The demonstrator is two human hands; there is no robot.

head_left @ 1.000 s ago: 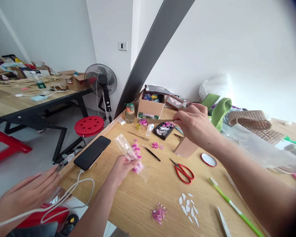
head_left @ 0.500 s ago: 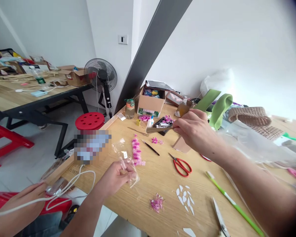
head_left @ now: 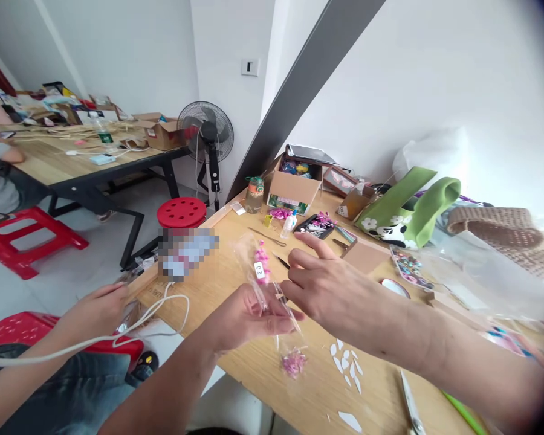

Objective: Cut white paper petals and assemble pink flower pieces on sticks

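My left hand (head_left: 247,317) is closed on a clear plastic bag (head_left: 258,272) that has pink pieces inside and a white label. It holds the bag upright above the wooden table (head_left: 312,399). My right hand (head_left: 330,290) reaches in from the right with its fingers spread and nothing in them. Its lower fingertips touch the bag's edge and its index finger sticks out. A small pink cluster (head_left: 294,362) and several white petal-shaped cutouts (head_left: 347,365) lie on the table just below my hands.
Another person's hand (head_left: 97,311) is at the lower left by a white cable (head_left: 158,311) and a blurred phone (head_left: 185,251). Behind are a cardboard box (head_left: 292,188), a glue bottle (head_left: 289,225), a jar (head_left: 254,194), a green bag (head_left: 403,211), a red stool (head_left: 181,212) and a fan (head_left: 207,130).
My right hand let go of the brown strip and came down and back to the bag. My left hand lifted the bag, pink pieces inside, off the table. The view shifted right.
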